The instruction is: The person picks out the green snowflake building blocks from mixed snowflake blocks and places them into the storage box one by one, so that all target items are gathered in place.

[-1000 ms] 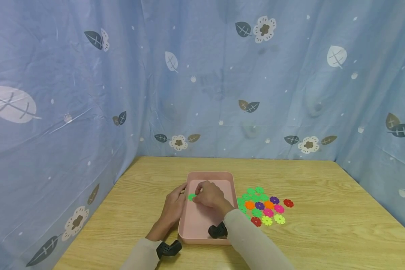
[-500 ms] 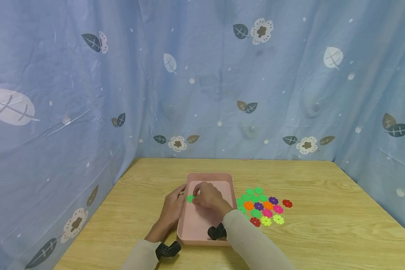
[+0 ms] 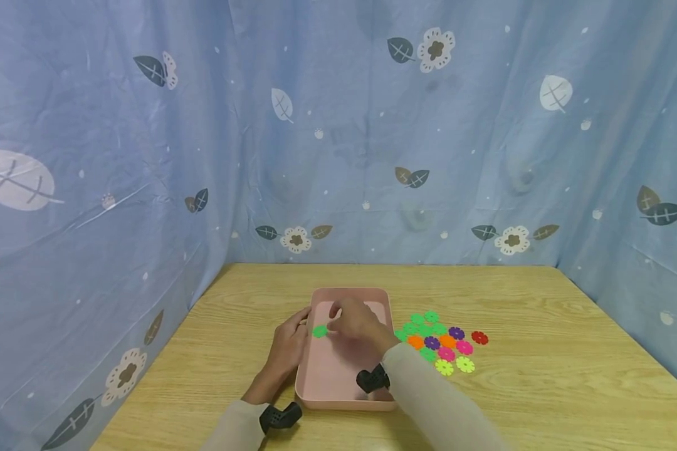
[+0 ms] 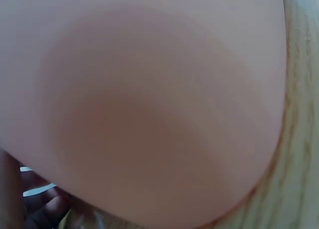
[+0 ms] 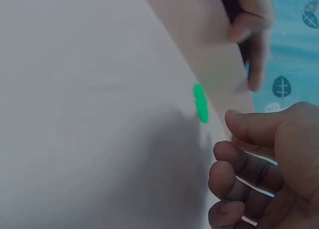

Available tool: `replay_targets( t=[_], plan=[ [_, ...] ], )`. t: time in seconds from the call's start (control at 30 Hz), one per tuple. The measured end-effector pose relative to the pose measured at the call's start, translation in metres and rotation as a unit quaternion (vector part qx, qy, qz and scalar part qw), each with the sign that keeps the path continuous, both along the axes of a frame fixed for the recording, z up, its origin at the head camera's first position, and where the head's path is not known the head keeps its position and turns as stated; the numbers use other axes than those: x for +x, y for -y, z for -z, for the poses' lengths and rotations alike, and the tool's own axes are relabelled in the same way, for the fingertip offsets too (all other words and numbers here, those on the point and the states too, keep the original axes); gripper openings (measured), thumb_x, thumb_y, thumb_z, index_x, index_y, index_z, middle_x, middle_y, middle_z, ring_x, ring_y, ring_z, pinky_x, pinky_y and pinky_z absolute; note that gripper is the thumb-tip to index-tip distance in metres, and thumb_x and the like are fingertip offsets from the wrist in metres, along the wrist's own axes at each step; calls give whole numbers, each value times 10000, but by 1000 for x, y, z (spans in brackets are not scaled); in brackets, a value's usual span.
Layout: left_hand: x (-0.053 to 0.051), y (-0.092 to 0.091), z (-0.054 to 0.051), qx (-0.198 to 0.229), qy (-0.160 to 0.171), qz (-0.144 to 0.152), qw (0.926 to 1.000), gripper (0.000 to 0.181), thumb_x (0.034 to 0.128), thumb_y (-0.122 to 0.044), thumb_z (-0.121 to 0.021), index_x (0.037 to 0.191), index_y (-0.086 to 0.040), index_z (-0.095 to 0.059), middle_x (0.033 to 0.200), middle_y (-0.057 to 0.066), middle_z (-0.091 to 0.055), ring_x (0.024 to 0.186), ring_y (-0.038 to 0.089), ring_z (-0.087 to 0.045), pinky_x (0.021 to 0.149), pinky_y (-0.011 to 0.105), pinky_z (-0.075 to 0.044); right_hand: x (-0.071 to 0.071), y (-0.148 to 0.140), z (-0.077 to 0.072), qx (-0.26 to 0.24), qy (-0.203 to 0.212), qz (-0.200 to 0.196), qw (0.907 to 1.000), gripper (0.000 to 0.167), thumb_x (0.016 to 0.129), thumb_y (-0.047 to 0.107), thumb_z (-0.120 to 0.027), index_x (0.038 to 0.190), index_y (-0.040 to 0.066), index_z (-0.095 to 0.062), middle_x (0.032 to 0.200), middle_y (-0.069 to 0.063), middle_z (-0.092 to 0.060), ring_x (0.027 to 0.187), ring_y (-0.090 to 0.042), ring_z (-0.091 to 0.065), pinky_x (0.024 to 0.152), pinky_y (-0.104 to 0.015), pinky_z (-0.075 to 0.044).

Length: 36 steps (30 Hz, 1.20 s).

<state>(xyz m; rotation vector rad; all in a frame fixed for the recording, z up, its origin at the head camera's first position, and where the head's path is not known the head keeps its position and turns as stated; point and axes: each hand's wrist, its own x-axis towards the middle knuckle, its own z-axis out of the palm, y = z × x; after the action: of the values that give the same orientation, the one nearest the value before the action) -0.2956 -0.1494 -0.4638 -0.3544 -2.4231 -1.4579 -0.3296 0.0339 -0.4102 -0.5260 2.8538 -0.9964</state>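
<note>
A pink rectangular tray lies on the wooden table. My left hand is at its left side, with fingertips at the rim; in the right wrist view, a finger of that hand hooks over the edge. Inside the tray, by the left wall, is one green flower-shaped disc, also a green sliver in the right wrist view. Just right of this disc, my right hand hovers over the tray with loosely bent fingers and nothing between thumb and fingertips. The tray's outer wall fills most of the left wrist view.
Right of the tray, several flower discs lie flat: green, orange, purple, pink, yellow and red. My right sleeve covers part of this group. A blue patterned curtain surrounds the table.
My right hand has let go of the green disc and shifted slightly right and up from it. The disc stays by the tray's left wall. My left hand keeps its place.
</note>
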Motion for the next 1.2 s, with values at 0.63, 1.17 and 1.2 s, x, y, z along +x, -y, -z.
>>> replay_targets(
  t=[0.63,1.17,1.2],
  plan=[
    [0,-1,4,69,18,-46,10000,493,1004,-87,-363,1462,-14,-529,1394,165,-609,1154,276,-662,899,416,-523,-8,-73,-17,-1607,-555,710,9829,71,928,71,-705,984,28,-703,892,-91,-649,755,-326,-677,635,-334,-555],
    [2,-3,1,-45,-73,-122,9999,491,1007,-75,-356,1462,-18,-530,1378,170,-615,1044,250,-634,893,423,-481,-13,-159,3,-818,-682,1307,9857,166,930,91,-666,1047,-26,-674,999,-150,-659,889,-297,-598,766,-427,-529],
    [2,-3,0,-40,-61,-114,9999,492,1007,-77,-355,1464,-19,-528,1380,169,-614,1026,242,-641,884,416,-487,-13,-164,4,-709,-625,1329,9866,183,926,96,-668,1058,-30,-673,1012,-156,-655,896,-303,-592,772,-433,-527]
  ],
)
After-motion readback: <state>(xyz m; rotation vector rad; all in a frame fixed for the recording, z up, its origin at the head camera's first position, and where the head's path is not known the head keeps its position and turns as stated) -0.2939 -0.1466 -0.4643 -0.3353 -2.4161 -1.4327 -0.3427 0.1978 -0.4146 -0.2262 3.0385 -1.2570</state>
